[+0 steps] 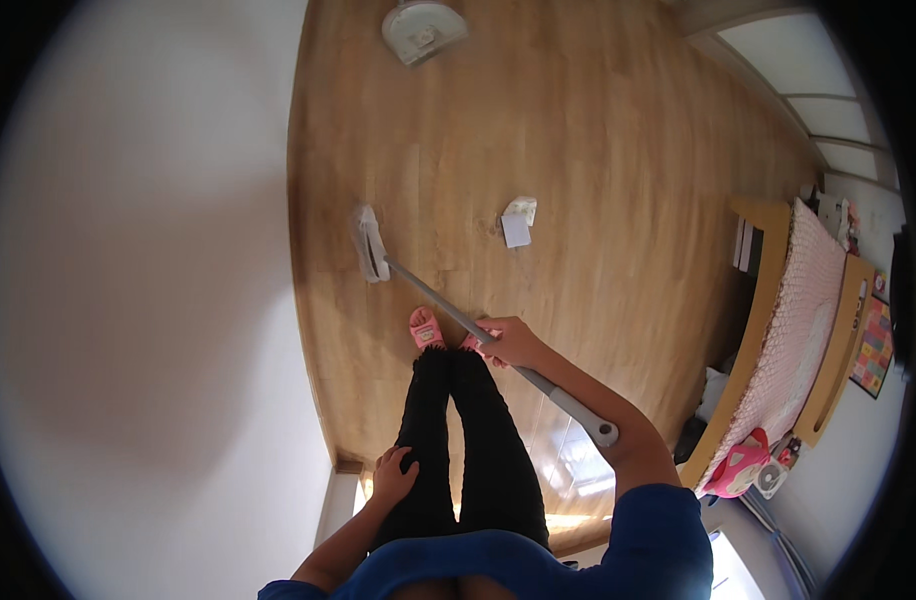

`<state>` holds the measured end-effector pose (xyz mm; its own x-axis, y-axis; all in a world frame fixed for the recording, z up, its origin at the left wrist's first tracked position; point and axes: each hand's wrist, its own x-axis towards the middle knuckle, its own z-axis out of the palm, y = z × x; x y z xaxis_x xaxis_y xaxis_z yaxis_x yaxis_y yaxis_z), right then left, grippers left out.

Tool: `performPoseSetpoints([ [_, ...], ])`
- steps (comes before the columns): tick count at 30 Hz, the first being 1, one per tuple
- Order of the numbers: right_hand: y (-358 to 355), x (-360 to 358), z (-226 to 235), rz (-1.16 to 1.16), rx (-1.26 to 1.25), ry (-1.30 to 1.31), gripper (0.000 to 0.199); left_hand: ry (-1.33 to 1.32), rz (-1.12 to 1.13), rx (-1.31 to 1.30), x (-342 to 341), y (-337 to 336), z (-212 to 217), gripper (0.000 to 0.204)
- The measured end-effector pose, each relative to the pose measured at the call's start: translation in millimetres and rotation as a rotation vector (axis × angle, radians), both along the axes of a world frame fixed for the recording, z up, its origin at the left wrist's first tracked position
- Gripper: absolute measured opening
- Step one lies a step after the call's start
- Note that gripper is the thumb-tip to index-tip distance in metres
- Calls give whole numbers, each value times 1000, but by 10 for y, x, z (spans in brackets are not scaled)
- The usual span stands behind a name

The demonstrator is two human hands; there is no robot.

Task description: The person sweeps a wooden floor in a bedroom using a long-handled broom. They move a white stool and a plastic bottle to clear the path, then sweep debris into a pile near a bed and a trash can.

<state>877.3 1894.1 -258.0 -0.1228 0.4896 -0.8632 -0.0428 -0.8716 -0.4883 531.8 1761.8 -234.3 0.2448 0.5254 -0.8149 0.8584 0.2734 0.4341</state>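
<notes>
My right hand is wrapped around the grey handle of a broom. The handle slants from beside my right forearm down to the left. Its whitish head, blurred at the edge, is on the wooden floor near the left wall. Against my thigh, in black trousers, lies my left hand, fingers spread and holding nothing. Ahead of my feet, right of the broom head, are a square pale piece of paper and a crumpled white piece. A whitish dustpan sits on the floor at the far end.
A white wall runs along the left side. To the right stands a wooden bed with pink bedding and a pink plush toy. Pale cabinet doors are at the far right. My feet wear pink slippers.
</notes>
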Motion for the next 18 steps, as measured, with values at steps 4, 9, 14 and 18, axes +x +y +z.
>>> performPoseSetpoints([
  [4, -246, 476, -77, -76, -96, -90, 37, -43, 7, 16, -68, -80, -40, 34],
  [9, -817, 855, 446, -158, -66, -169, 40, -132, -192, 123, 460, 100, 133, 23],
  [14, -1750, 845, 1404, -562, -73, -74, 53, -530, -237, -483, 1999, 278, 826, 24],
  [18, -2303, 783, 1667, -741, -366, 37, 51, -465, -261, -1385, 2881, 74, 1284, 48],
])
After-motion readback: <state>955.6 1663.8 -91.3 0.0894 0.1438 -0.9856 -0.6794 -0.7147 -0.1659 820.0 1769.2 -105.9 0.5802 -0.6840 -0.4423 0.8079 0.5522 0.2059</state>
